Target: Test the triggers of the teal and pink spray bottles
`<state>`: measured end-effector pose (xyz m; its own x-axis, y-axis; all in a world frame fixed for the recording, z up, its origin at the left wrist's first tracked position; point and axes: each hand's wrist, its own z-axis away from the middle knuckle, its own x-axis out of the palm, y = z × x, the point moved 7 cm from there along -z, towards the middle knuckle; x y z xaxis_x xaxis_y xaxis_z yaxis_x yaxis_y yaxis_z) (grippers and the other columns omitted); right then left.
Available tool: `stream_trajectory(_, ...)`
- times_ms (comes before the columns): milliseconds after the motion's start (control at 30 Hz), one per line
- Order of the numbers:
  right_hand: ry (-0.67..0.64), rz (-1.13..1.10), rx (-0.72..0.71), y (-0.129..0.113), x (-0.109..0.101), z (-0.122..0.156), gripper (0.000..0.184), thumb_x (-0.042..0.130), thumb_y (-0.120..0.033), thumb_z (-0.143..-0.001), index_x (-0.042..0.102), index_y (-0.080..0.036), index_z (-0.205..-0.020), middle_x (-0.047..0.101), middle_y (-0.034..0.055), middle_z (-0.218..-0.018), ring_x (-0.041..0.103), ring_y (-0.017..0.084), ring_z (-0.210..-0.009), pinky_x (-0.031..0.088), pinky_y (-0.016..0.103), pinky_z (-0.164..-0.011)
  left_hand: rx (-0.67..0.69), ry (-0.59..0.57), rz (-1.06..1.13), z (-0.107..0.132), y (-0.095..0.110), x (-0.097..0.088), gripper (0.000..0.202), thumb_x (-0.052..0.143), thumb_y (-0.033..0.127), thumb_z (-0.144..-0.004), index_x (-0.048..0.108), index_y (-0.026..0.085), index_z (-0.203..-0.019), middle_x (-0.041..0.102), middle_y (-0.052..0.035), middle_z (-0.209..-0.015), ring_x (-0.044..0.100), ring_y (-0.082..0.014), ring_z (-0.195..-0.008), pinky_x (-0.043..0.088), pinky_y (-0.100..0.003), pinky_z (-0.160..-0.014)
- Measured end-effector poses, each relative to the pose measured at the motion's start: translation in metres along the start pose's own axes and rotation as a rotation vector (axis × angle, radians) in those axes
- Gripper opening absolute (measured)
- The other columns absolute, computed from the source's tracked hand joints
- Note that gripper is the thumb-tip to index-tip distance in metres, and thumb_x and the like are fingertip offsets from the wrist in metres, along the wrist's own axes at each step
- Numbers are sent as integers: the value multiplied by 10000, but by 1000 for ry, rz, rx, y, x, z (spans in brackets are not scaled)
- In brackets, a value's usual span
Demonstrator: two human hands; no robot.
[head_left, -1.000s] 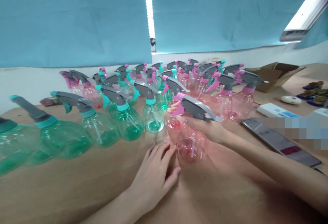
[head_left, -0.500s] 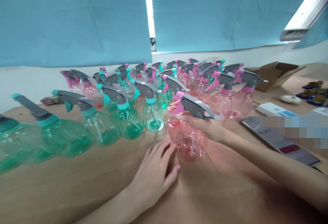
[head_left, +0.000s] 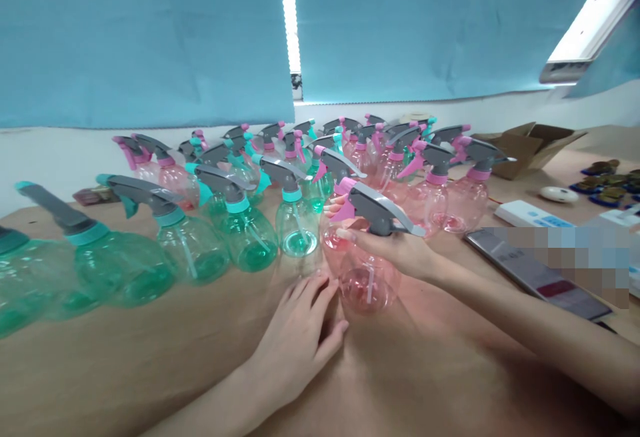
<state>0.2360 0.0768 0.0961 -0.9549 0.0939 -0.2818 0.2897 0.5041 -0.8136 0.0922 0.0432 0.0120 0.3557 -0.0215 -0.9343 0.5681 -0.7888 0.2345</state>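
My right hand (head_left: pixel 395 247) is closed around the neck of a pink spray bottle (head_left: pixel 367 287) with a grey and pink trigger head. The bottle stands upright on the table, its spout pointing left. My left hand (head_left: pixel 305 327) lies on the tabletop just left of that bottle, fingers stretched out and holding nothing. Directly behind is another pink spray bottle (head_left: pixel 335 234), partly hidden by my right hand. A green spray bottle (head_left: pixel 297 224) stands beyond my left fingertips, with a darker green one (head_left: pixel 253 237) beside it.
Several green bottles (head_left: pixel 125 264) line the left side; pink and green ones crowd the back. On the right are a phone (head_left: pixel 535 270), a white box-shaped device (head_left: pixel 533 214), a white mouse (head_left: pixel 559 194) and an open cardboard box (head_left: pixel 530 150). Blue curtains (head_left: pixel 150 37) hang behind.
The view has shifted slightly, so most things appear a little further left. My right hand stays on the pink spray bottle, and my left hand keeps its place on the table.
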Motion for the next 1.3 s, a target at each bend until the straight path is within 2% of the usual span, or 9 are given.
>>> stream_trajectory(133, 3, 35, 15, 6, -1, 0, 148, 686, -322, -746, 594, -247, -835, 558, -18, -740, 500, 116, -608, 440, 255, -531, -5, -3, 16, 0, 0, -1, 405, 525, 275, -913, 468, 166, -1299, 512, -146, -1336, 461, -311, -1245, 409, -505, -996)
stream_trajectory(300, -20, -7, -13, 11, 2, -1, 234, 687, -324, -747, 609, -240, -950, 616, 0, -787, 585, 151, -707, 499, 296, -610, -5, 4, 17, -1, -1, -2, 390, 523, 264, -907, 484, 188, -1287, 519, -134, -1331, 484, -313, -1224, 423, -505, -984)
stream_trajectory(533, -23, -26, 16, 13, 3, 1, 118, 679, -318, -719, 600, -238, -756, 611, 2, -767, 578, 149, -684, 523, 300, -605, -11, -23, 12, -1, 0, -1, 387, 540, 245, -898, 502, 153, -1272, 519, -145, -1320, 466, -313, -1233, 416, -503, -996)
stream_trajectory(700, -56, -58, -6, 8, 3, 1, 96, 681, -288, -724, 606, -246, -767, 605, 0, -785, 577, 149, -723, 532, 298, -665, -4, -9, 16, 0, 0, -1, 379, 534, 250, -903, 496, 176, -1273, 521, -134, -1321, 469, -310, -1232, 415, -504, -994)
stream_trajectory(833, -29, -14, 6, 6, 1, 0, 144, 688, -341, -704, 593, -242, -748, 606, 2, -767, 570, 148, -669, 528, 290, -598, -7, -4, 25, 0, 0, -2, 374, 529, 263, -906, 499, 181, -1269, 521, -133, -1327, 474, -312, -1232, 417, -498, -993)
stream_trajectory(1067, 28, 62, 8, 10, -2, 1, 144, 697, -337, -691, 620, -255, -781, 642, 5, -749, 600, 161, -661, 507, 291, -549, 0, 12, 18, -1, 1, -3, 364, 522, 266, -906, 504, 184, -1259, 534, -127, -1313, 483, -309, -1228, 422, -495, -993)
stream_trajectory(1300, 18, 46, 8, 11, -2, 1, 160, 700, -354, -693, 612, -249, -776, 648, 8, -749, 607, 165, -669, 530, 311, -592, -5, -6, 7, -1, 2, -3, 367, 543, 258, -896, 515, 164, -1250, 536, -134, -1306, 483, -311, -1222, 428, -497, -990)
